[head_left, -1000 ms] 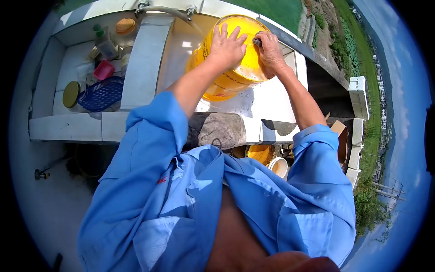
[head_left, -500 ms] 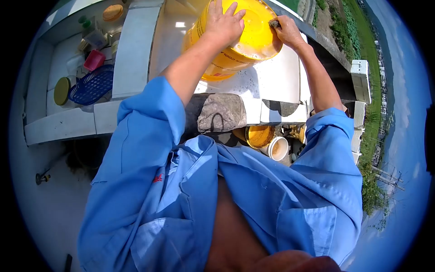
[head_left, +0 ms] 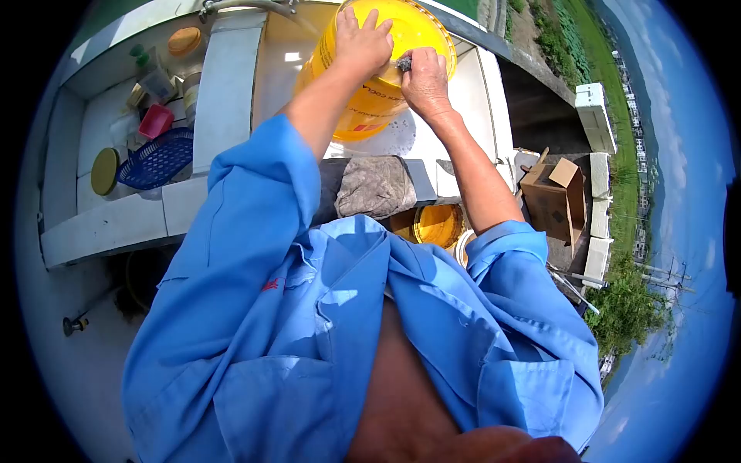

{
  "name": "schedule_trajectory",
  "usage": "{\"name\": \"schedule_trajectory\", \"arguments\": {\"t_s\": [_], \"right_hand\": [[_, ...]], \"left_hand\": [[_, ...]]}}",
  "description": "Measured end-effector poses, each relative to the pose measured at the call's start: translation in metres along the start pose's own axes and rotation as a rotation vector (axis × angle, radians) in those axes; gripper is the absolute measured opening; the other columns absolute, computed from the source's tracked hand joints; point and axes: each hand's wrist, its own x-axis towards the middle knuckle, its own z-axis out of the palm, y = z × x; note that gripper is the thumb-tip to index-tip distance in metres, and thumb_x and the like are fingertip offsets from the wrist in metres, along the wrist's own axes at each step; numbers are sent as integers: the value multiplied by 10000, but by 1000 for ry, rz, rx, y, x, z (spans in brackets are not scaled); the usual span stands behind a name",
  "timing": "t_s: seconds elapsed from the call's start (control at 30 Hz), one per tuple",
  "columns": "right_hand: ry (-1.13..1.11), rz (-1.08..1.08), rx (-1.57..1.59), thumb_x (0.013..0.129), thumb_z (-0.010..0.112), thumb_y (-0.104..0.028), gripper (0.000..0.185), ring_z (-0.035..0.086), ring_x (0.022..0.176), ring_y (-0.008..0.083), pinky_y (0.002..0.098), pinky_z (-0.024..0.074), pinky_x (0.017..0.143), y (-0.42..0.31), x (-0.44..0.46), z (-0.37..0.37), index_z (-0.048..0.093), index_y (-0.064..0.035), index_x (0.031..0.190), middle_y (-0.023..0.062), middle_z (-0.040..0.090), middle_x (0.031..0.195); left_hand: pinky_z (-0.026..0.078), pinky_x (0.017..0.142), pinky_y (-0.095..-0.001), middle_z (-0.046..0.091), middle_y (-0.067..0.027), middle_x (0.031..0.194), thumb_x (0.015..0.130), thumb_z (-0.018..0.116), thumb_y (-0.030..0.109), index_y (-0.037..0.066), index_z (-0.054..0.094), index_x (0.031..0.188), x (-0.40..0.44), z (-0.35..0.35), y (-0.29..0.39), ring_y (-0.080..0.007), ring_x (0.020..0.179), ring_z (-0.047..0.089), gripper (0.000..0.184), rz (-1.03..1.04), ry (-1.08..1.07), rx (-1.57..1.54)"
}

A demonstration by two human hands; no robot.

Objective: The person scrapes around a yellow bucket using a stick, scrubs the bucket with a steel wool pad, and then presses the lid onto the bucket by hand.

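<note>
A large yellow plastic bucket (head_left: 361, 116) with printed lettering on its side is tilted in a white tiled basin (head_left: 482, 96), its round face wet and sudsy. My left hand (head_left: 361, 45) rests on that face with the fingers spread. In my right hand (head_left: 427, 83) is a dark steel wool scourer (head_left: 404, 63), pressed against the bucket near its rim. Below the bucket, suds lie on the basin floor. A crumpled brownish-grey cloth (head_left: 374, 187) drapes over the basin's front ledge, nearest to me.
Left of a tiled divider (head_left: 226, 96), a second basin holds a blue plastic basket (head_left: 160, 160), a pink container (head_left: 156, 121) and several jars. A tap (head_left: 255, 6) is at the top. Beneath the ledge stands a yellow bucket (head_left: 438, 225); a cardboard box (head_left: 554, 199) is at right.
My right hand has moved left with the steel wool, from the bucket's right edge toward its lower middle. My left hand stays on the bucket. The view has shifted, showing the cardboard box.
</note>
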Motion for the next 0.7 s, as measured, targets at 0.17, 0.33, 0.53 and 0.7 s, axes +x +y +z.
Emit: {"name": "schedule_trajectory", "arguments": {"t_s": [0.17, 0.33, 0.53, 0.7], "right_hand": [[-45, 169, -222, 755, 558, -93, 196, 494, 911, 373, 452, 406, 823, 80, 38, 15, 569, -35, 942, 183, 540, 976], [-122, 225, -258, 843, 527, -201, 249, 582, 819, 352, 439, 472, 764, 83, 74, 19, 605, 5, 960, 217, 592, 958], [0, 143, 53, 781, 486, -159, 207, 484, 891, 390, 472, 398, 804, 31, 0, 0, 547, -2, 902, 216, 526, 924], [124, -15, 284, 774, 499, -150, 155, 475, 865, 375, 457, 389, 795, -9, 1, 11, 530, -29, 867, 192, 511, 884]], "left_hand": [[143, 1040, -501, 399, -91, 1342, 916, 306, 320, 168, 439, 1283, 2, 4, 8, -349, 1249, 321, 419, -101, 38, -47], [148, 1037, -500, 404, -93, 1337, 916, 307, 319, 165, 442, 1279, 2, 2, 3, -347, 1244, 327, 417, -181, 10, -84], [155, 1035, -498, 409, -95, 1331, 916, 308, 317, 162, 445, 1275, 3, 5, 8, -344, 1239, 334, 414, -253, 5, -179], [160, 1032, -497, 414, -97, 1326, 916, 309, 316, 159, 448, 1271, 6, 7, -2, -342, 1234, 340, 412, -253, 31, -240]]}}
